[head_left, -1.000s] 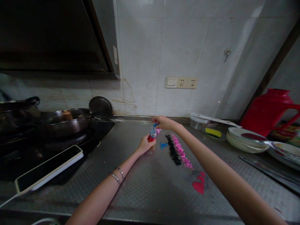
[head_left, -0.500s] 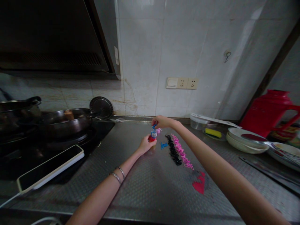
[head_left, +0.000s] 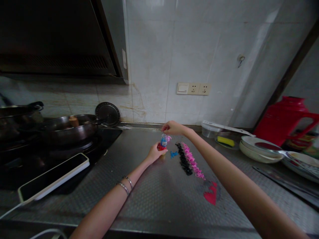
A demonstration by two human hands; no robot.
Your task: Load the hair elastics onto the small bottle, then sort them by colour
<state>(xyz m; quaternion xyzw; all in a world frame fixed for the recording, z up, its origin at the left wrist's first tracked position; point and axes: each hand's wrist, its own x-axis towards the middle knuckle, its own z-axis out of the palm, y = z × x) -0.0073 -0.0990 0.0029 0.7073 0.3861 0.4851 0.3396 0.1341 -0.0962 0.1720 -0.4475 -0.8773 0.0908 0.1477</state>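
Note:
A small clear bottle (head_left: 163, 141) stands upright on the metal counter, with red contents low down, blue above and a pale label. My left hand (head_left: 156, 152) is wrapped round its lower part. Right above the bottle's mouth, my right hand (head_left: 171, 127) has its fingers pinched together; what they hold, if anything, is too small to see. Something pink (head_left: 169, 138) shows just behind the bottle. To its right lie a small pile of blue loops (head_left: 173, 154), a row of black loops (head_left: 184, 159) and a row of pink loops (head_left: 193, 161).
A red heart-shaped patch (head_left: 211, 195) is on the counter near my right forearm. On the left are a phone (head_left: 53, 176) and a pan (head_left: 72, 131) on the stove. Bowls (head_left: 259, 151), a yellow sponge (head_left: 225, 141) and a red thermos (head_left: 284, 121) stand right.
The blue piece that was between my right fingers at the bottle's mouth no longer shows there. My right hand has risen slightly off the mouth. The left grip stays.

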